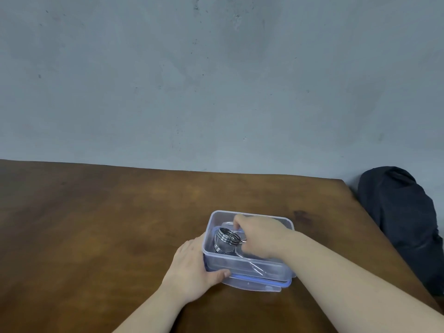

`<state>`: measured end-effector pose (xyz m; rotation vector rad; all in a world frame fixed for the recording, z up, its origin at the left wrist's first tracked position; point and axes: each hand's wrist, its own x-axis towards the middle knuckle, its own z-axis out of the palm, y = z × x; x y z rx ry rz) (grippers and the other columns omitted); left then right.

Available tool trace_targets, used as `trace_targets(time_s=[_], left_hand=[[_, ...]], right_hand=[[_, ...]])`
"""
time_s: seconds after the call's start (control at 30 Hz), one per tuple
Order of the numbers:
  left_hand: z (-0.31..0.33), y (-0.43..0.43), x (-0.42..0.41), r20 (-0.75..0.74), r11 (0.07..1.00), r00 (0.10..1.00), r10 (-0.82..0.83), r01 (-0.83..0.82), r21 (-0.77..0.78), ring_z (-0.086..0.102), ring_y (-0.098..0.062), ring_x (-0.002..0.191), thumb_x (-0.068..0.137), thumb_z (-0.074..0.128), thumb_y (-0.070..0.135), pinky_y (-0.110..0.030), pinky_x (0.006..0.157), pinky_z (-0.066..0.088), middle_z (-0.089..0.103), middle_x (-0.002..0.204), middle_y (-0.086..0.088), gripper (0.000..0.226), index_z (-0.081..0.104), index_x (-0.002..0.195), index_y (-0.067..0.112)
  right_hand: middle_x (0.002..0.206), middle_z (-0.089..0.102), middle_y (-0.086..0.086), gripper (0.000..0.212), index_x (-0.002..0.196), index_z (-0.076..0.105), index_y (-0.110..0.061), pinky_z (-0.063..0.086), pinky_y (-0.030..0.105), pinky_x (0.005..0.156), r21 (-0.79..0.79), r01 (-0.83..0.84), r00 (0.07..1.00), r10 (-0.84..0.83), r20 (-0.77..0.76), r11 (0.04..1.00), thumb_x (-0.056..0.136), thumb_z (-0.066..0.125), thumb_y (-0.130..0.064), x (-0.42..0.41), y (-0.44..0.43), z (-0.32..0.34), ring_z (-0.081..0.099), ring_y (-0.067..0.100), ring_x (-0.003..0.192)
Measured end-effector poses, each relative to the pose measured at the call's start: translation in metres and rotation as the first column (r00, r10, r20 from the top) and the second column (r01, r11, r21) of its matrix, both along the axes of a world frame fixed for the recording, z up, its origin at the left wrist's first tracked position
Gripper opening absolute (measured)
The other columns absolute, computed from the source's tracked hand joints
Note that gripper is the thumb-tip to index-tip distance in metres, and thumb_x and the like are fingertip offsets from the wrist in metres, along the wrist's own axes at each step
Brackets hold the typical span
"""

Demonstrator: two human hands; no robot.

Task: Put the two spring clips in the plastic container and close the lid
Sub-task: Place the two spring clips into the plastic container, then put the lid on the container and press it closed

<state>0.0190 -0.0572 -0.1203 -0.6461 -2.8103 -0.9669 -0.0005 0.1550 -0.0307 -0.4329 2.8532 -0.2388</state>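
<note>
Two hands [189, 267] [262, 236], one container [249, 265], maybe one clip [227, 240].

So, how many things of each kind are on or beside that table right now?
Clear plastic container: 1
Blue-edged lid, under the container: 1
Metal spring clip, visible inside the container: 1
Dark bag, beside the table: 1
Total: 4

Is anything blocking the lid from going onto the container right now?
Yes. The container sits on top of the lid, and the right hand is inside it at a spring clip. The left hand steadies its left side.
</note>
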Motion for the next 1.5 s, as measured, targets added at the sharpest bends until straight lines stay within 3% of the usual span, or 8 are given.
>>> trace_targets(time_s=[0.2, 0.43, 0.6, 0.8, 1.03, 1.23, 1.4, 1.5], left_hand=[[-0.002, 0.0, -0.001, 0.017, 1.0, 1.0, 0.004, -0.004, -0.01, 0.053, -0.006, 0.113, 0.067, 0.068, 0.072, -0.038, 0.105, 0.042, 0.054, 0.117, 0.028, 0.076, 0.038, 0.133, 0.048], [-0.001, 0.0, 0.001, 0.007, 0.999, 1.0, 0.014, -0.013, -0.037, 0.049, -0.006, 0.113, 0.07, 0.07, 0.068, -0.03, 0.104, 0.036, 0.048, 0.115, 0.029, 0.08, 0.037, 0.138, 0.043], [-0.001, 0.001, 0.0, 0.002, 0.999, 1.0, 0.017, -0.017, -0.042, 0.052, -0.008, 0.108, 0.069, 0.069, 0.068, -0.032, 0.1, 0.041, 0.053, 0.113, 0.026, 0.074, 0.04, 0.133, 0.044], [-0.004, 0.0, -0.001, 0.003, 0.999, 1.0, 0.008, -0.008, -0.036, 0.053, -0.007, 0.11, 0.068, 0.069, 0.07, -0.033, 0.102, 0.041, 0.054, 0.116, 0.027, 0.076, 0.036, 0.134, 0.049], [-0.005, 0.0, -0.001, 0.001, 0.999, 1.0, 0.013, -0.013, -0.033, 0.051, -0.007, 0.115, 0.068, 0.068, 0.072, -0.034, 0.106, 0.039, 0.051, 0.119, 0.028, 0.083, 0.033, 0.14, 0.047], [0.0, 0.001, 0.001, -0.001, 1.0, 1.0, -0.008, 0.008, 0.014, 0.051, -0.004, 0.117, 0.067, 0.069, 0.073, -0.035, 0.107, 0.039, 0.052, 0.122, 0.032, 0.082, 0.033, 0.138, 0.053], [0.005, 0.0, 0.003, 0.018, 0.997, 0.999, -0.043, 0.042, 0.065, 0.054, 0.0, 0.114, 0.058, 0.083, 0.064, -0.039, 0.104, 0.044, 0.057, 0.119, 0.034, 0.081, 0.042, 0.128, 0.054], [0.007, -0.003, 0.006, 0.077, 0.994, 0.994, -0.072, 0.065, 0.09, 0.05, 0.002, 0.119, 0.048, 0.091, 0.049, -0.035, 0.105, 0.044, 0.053, 0.12, 0.037, 0.093, 0.043, 0.127, 0.057]], right_hand=[[0.137, 0.065, 0.0, 0.057, 0.145, 0.047, -0.027, 0.054, 0.043, 0.095, -0.065, 0.035, 0.997, -0.03, 0.076, 0.997, 0.09, 0.064, -0.027, 0.003, 0.004, -0.015, 0.062, 0.024, 0.116], [0.103, 0.065, -0.01, 0.056, 0.137, 0.054, -0.029, 0.045, 0.029, 0.066, -0.096, 0.119, 0.99, -0.111, 0.081, 0.988, 0.085, 0.062, -0.046, 0.0, 0.011, -0.008, 0.056, 0.006, 0.069], [0.115, 0.071, -0.007, 0.068, 0.126, 0.059, -0.03, 0.056, 0.039, 0.083, 0.003, 0.093, 0.996, -0.093, -0.01, 0.996, 0.071, 0.066, -0.07, -0.007, -0.001, -0.011, 0.066, 0.02, 0.102], [0.101, 0.068, -0.006, 0.048, 0.108, 0.057, -0.027, 0.055, 0.038, 0.073, 0.058, 0.064, 0.998, -0.063, -0.019, 0.996, 0.072, 0.068, -0.057, -0.01, -0.006, -0.011, 0.063, 0.021, 0.09], [0.102, 0.069, -0.008, 0.059, 0.113, 0.058, -0.029, 0.059, 0.041, 0.079, 0.038, 0.11, 0.994, -0.111, 0.017, 0.993, 0.068, 0.074, -0.065, -0.006, 0.004, -0.011, 0.065, 0.017, 0.089], [0.103, 0.07, -0.01, 0.035, 0.104, 0.062, -0.031, 0.051, 0.039, 0.083, -0.117, 0.172, 0.978, -0.184, -0.096, 0.978, 0.092, 0.052, -0.062, 0.015, 0.019, -0.001, 0.062, 0.017, 0.094], [0.083, 0.065, -0.006, 0.045, 0.082, 0.061, -0.021, 0.053, 0.039, 0.075, -0.05, -0.053, 0.994, 0.047, -0.101, 0.997, 0.084, 0.055, -0.066, 0.056, 0.015, 0.005, 0.06, 0.017, 0.081], [0.086, 0.059, -0.003, 0.025, 0.08, 0.054, -0.021, 0.051, 0.04, 0.078, 0.108, -0.133, 0.978, 0.149, -0.148, 0.985, 0.092, 0.057, -0.043, 0.062, 0.017, -0.006, 0.059, 0.025, 0.085]])
